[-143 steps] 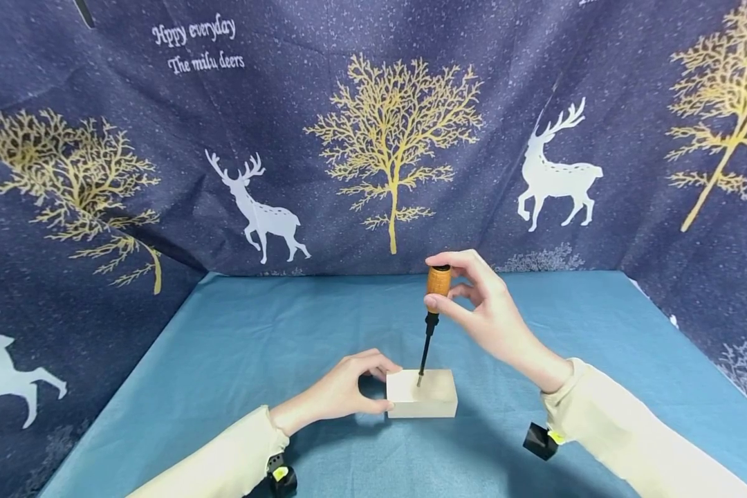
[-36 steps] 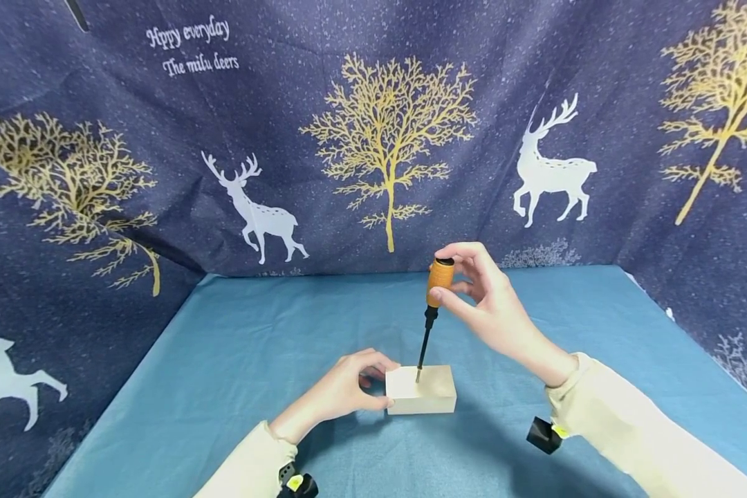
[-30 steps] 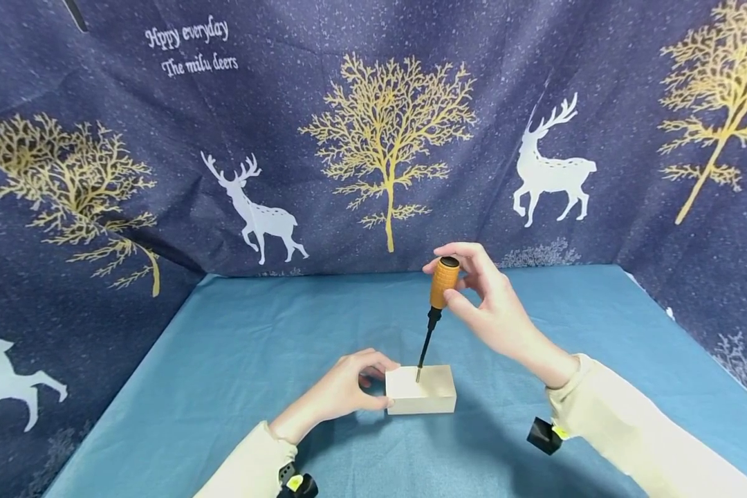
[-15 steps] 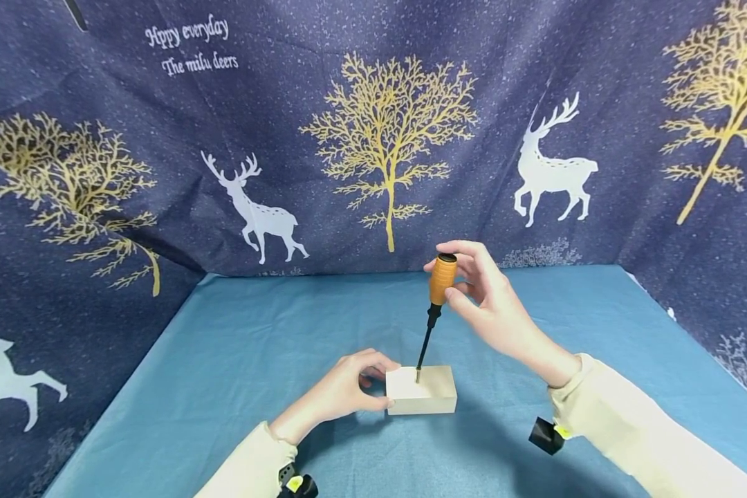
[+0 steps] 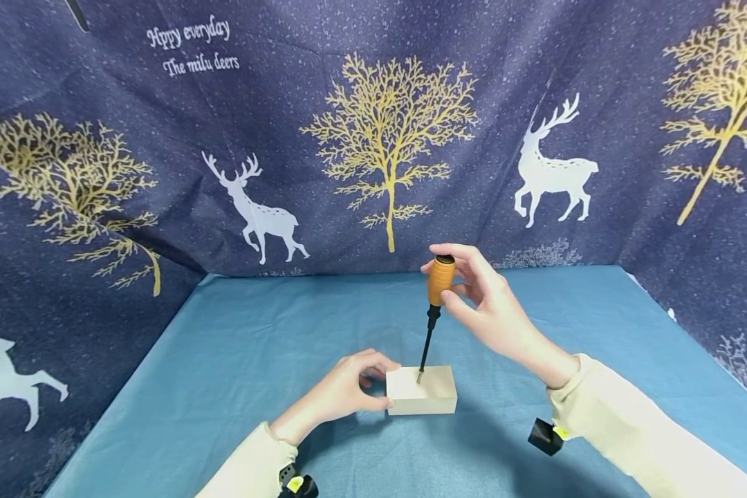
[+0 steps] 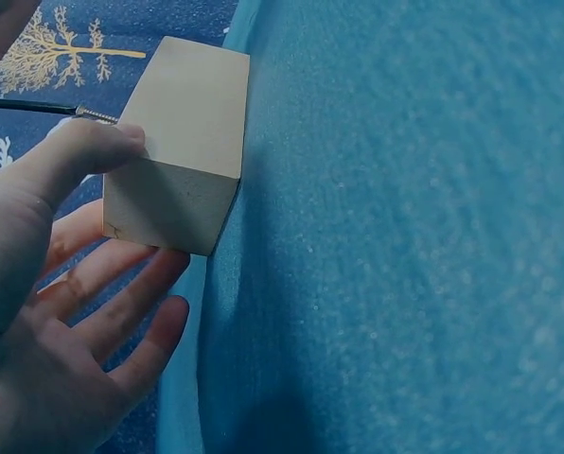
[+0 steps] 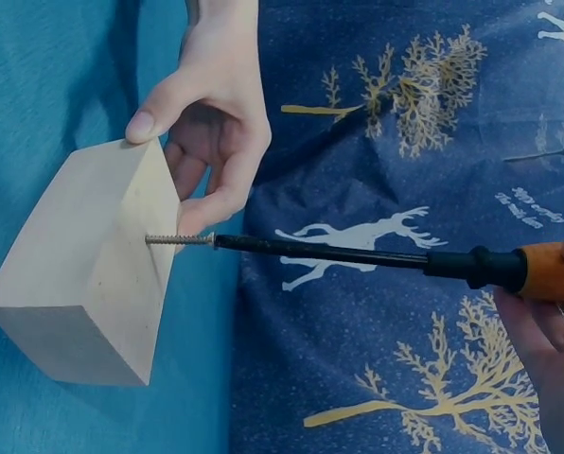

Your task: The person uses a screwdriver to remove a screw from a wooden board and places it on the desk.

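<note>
Your left hand pinches one end of the pale, oblong wooden block on the blue cloth-covered desk; your right hand grips the orange-handled, black-shafted screwdriver at the threaded metal screw. The block looks light, stiff: brace both long sides.

Holds orange-handled black screwdriver in right hand against threaded metal screw in pale rectangular wooden block gripped by left hand.

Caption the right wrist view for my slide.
An orange-handled screwdriver in the right hand meets a screw jutting from a pale block held by the left hand.
</note>
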Available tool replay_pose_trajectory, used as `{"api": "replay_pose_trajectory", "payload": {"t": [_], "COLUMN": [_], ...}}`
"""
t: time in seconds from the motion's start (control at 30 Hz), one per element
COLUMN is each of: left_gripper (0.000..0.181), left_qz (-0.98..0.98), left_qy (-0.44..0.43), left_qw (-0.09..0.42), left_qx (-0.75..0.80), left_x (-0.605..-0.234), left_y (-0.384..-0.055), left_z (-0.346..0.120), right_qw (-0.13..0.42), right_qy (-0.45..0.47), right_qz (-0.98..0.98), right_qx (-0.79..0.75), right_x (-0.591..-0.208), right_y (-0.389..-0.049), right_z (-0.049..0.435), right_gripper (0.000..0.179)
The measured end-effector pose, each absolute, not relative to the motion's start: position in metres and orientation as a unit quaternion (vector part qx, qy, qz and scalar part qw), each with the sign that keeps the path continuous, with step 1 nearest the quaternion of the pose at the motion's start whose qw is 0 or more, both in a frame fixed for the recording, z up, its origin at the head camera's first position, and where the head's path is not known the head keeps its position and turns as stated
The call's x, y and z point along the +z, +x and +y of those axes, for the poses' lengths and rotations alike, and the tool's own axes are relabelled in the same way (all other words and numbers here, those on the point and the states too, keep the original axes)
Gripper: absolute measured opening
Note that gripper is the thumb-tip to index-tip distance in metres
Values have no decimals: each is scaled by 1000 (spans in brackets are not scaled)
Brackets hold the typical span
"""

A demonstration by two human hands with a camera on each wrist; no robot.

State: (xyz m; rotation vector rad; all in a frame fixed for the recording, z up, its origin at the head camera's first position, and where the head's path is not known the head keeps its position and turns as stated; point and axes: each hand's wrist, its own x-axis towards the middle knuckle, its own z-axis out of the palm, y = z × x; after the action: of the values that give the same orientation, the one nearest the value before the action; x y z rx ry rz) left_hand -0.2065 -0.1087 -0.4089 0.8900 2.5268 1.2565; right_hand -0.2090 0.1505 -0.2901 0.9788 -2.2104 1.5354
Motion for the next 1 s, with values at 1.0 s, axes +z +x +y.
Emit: {"api": "replay_pose_trajectory", "payload": {"t": [1.0], "left_gripper": [40], "left_qz": [845], "left_qy": [298], "left_qw": [94], "left_qx": [433], "left_x": [-411], "left_y": [-207], "left_z": [-110], "right_qw": [192], "right_qy": [327], "right_qz": [-782], "right_qx": [495], "right_x": [-292], "right_y": [-206], "right_z": [152], "right_gripper": [56]}}
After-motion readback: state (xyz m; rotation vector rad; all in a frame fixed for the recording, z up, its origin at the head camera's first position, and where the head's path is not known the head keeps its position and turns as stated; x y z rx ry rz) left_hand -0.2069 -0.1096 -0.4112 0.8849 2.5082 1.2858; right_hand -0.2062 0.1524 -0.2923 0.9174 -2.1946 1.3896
